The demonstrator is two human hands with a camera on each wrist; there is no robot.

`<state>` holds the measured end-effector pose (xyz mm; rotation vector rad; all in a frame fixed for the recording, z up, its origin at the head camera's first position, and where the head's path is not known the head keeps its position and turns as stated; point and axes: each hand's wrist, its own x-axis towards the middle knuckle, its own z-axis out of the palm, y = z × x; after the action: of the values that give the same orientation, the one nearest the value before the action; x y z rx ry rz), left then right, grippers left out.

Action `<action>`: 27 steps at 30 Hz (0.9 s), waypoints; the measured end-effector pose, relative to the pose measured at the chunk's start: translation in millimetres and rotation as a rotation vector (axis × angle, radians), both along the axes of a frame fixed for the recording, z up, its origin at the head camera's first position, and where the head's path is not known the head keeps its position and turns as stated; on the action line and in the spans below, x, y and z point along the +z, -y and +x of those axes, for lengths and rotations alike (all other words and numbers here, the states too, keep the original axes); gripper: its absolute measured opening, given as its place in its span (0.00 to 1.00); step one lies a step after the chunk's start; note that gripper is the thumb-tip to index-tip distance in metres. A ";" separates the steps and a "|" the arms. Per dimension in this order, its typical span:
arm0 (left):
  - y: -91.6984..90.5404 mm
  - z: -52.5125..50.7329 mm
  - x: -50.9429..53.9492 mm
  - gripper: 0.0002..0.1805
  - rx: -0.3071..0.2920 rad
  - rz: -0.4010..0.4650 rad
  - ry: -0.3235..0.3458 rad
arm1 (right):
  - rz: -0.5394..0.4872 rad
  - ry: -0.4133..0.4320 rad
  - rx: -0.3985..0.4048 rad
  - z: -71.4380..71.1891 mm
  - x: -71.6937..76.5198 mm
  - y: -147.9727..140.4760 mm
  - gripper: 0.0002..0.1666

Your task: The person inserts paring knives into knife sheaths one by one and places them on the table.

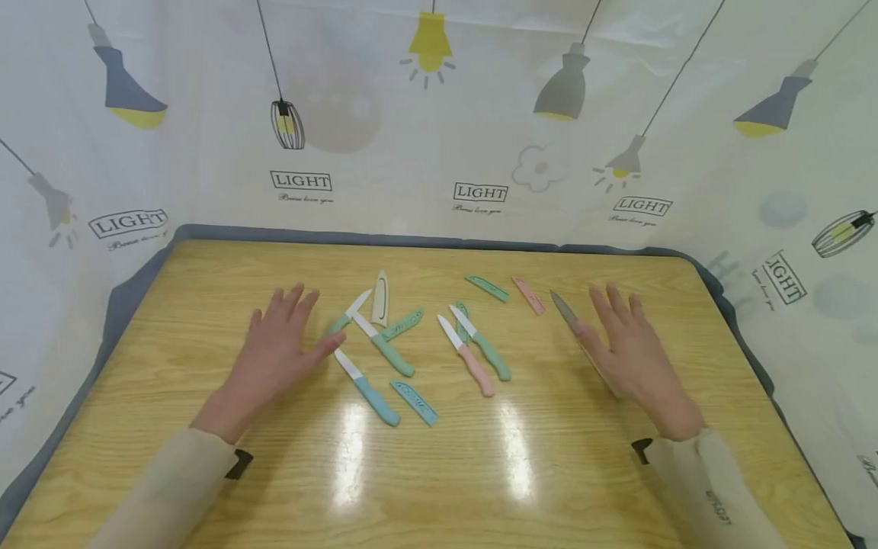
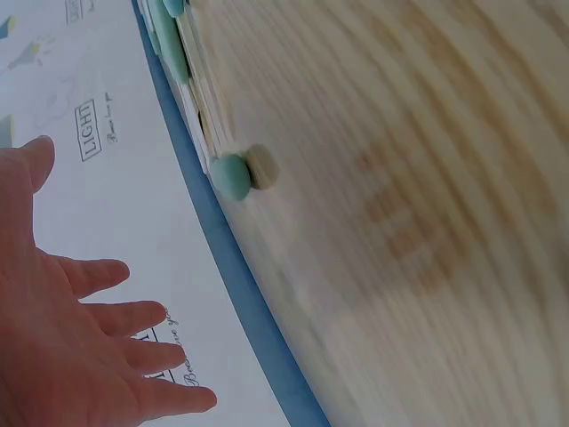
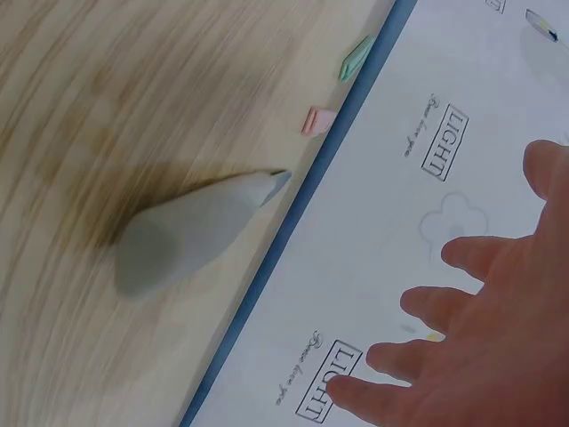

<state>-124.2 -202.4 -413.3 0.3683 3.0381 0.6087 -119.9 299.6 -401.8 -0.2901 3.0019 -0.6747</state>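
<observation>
My left hand (image 1: 277,354) hovers palm down with spread fingers, holding nothing; its thumb overlaps a green-handled knife (image 1: 341,320). Nearby lie a blue-handled knife (image 1: 376,399) and another green-handled knife (image 1: 392,355). Further right, a pink-handled knife (image 1: 475,370) rests beside a third green one (image 1: 491,355). My right hand (image 1: 631,354), also spread and holding nothing, partly hides a grey-bladed knife (image 1: 564,309) in the head view. That knife's pale handle (image 3: 182,240) shows whole in the right wrist view. Both wrist views show fingers (image 2: 133,316) extended and apart from the table.
Blade sheaths lie among the knives: cream (image 1: 380,299), blue (image 1: 414,402), pink (image 1: 528,296) and several green ones, including one at the back (image 1: 487,288). The wooden table (image 1: 439,473) has a grey-blue border, with a lamp-printed curtain (image 1: 384,175) behind.
</observation>
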 end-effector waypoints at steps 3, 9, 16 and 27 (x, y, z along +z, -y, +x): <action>-6.6 1.6 -1.2 0.49 -0.018 0.015 -0.002 | -0.007 0.024 0.015 1.8 2.3 8.0 0.45; -23.3 2.4 -6.5 0.47 -0.057 -0.010 -0.003 | -0.023 0.041 0.040 3.2 3.7 24.9 0.46; -40.4 -1.9 -7.3 0.45 -0.091 -0.012 -0.023 | -0.027 0.023 0.063 1.7 0.3 44.4 0.45; -78.4 -20.8 -4.3 0.40 -0.162 -0.031 -0.042 | -0.014 -0.024 0.110 0.6 -4.3 66.4 0.42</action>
<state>-145.0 -124.1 -417.7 0.6263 3.0130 0.5502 -119.2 233.2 -406.2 -0.4638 2.9784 -0.6871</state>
